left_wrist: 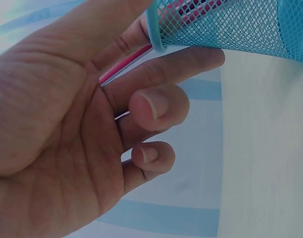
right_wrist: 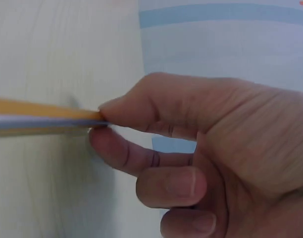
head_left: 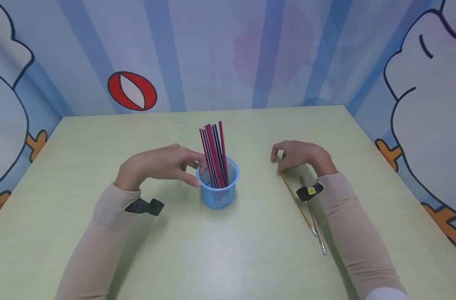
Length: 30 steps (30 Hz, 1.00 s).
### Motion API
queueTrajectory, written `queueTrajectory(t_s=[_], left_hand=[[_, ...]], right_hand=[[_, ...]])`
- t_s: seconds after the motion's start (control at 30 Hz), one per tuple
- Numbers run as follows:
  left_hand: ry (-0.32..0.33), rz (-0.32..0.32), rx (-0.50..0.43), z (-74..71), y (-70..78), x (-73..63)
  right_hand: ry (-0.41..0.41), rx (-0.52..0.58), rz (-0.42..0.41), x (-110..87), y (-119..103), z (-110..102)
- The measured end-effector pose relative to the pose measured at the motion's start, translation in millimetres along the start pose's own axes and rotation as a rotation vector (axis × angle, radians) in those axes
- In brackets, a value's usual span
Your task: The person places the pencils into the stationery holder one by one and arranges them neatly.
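A light-blue mesh cup (head_left: 218, 199) stands upright near the table's middle with a bunch of slim red and black sticks (head_left: 215, 154) leaning in it. My left hand (head_left: 160, 164) grips the cup's rim, one finger inside the wall and another along the outside in the left wrist view. To the right, my right hand (head_left: 297, 154) pinches the far end of a yellow pencil (head_left: 295, 198) between thumb and index finger. The pencil slants back toward me, its metal-banded end nearest. Beside it lies a second pencil (head_left: 318, 229), partly hidden by the wrist camera.
The pale table (head_left: 168, 258) extends around both hands. Behind it rises a blue striped backdrop (head_left: 213, 54) with a red-and-white ball picture (head_left: 132, 91). Cartoon-printed panels (head_left: 430, 125) flank both sides. A dark camera (head_left: 145, 206) is strapped to the left wrist.
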<state>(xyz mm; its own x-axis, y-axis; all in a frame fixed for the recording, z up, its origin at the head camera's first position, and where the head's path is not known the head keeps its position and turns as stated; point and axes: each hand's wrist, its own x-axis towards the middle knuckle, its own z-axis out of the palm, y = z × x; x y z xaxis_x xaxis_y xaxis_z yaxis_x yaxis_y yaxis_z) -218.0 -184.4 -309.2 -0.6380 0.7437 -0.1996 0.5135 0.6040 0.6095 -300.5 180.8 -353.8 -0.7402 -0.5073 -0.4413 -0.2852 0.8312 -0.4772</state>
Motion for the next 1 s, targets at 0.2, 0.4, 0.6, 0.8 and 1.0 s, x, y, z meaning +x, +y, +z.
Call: queueTrajectory(t_s=[0.2,0.4,0.6,0.8,1.0], left_hand=[[-0.005,-0.005,-0.008,-1.2,0.6,-1.1],[0.001,0.007,-0.008,-1.4,-0.8,-0.3],[-0.003,-0.001,-0.008,0.2,-0.3,-0.3],[-0.004,-0.015,-0.013,2.0,-0.9,0.2],[0.002,-0.012,0.011,0.5,0.5,-1.1]], right_hand=[[0.012,0.061,-0.112,0.1,-8,-7],[0.104,0.077,-0.247,-10.2,-21,-20],[0.210,0.144,-0.316,-22.1,-35,-33],[0.317,0.254,-0.433,-37.4,-52,-43],[0.391,0.374,-0.596,-46.3,-65,-45]])
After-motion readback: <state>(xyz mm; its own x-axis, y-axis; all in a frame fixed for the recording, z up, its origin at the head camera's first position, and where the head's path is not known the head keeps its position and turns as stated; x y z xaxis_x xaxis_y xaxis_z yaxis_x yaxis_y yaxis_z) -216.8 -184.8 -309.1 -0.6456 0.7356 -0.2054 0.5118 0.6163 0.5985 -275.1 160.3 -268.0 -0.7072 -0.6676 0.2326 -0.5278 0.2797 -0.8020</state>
